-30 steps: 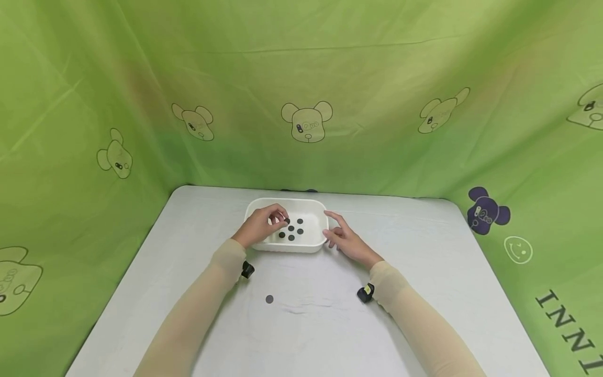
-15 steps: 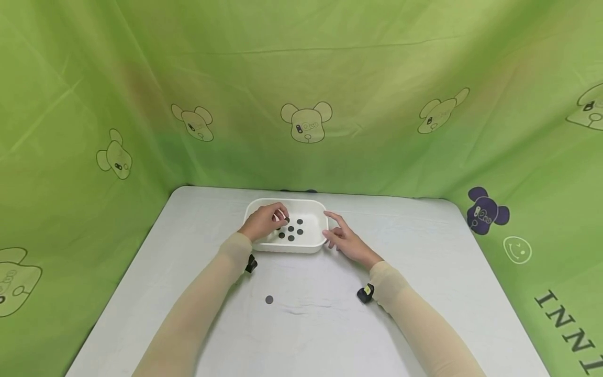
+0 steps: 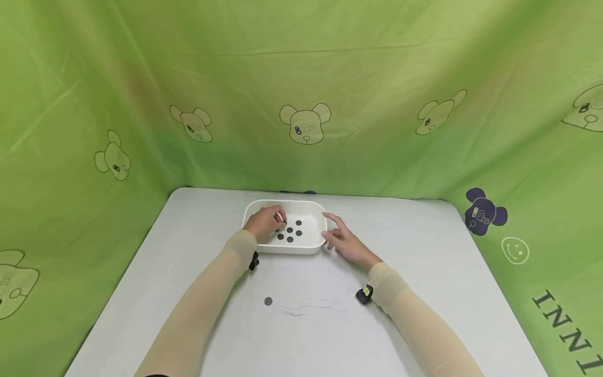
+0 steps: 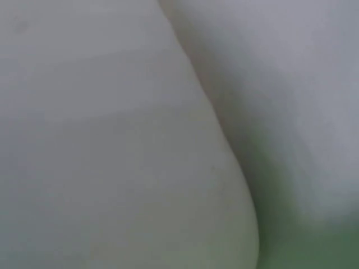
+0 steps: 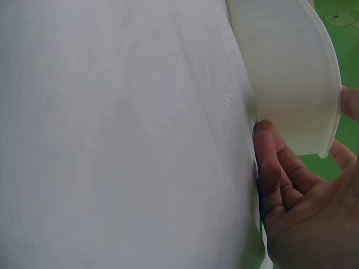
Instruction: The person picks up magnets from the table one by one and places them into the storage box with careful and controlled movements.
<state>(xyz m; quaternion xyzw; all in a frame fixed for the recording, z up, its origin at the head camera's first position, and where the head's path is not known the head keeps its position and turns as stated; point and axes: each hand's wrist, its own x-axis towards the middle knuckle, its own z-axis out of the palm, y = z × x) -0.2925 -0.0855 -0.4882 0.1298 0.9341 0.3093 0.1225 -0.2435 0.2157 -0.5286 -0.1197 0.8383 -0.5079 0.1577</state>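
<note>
My left hand [image 3: 264, 221] reaches over the near left part of a white tray [image 3: 312, 228], its fingertips pinching a small black disc [image 3: 285, 222] low inside. Several loose black discs [image 3: 299, 233] lie flat on the tray floor, just right of those fingers. At the tray's right end, my right hand [image 3: 347, 244] holds the rim and outer wall with thumb and fingers. Seen from the right wrist, that hand [image 5: 308, 213] has curled fingers against the base of the tray's side [image 5: 291, 67]. The left wrist view holds only a pale sleeve [image 4: 112, 157], with the hand hidden.
A single black disc [image 3: 268, 301] lies on the white tabletop [image 3: 330, 335], in front of the tray and between the forearms. Green curtains [image 3: 372, 63] with bear prints stand behind and at both sides. Black wrist cameras sit under both cuffs.
My left hand has shifted slightly rightward and lower into the tray, its forearm following, with the disc at its fingertips. The right hand stays at the tray's end.
</note>
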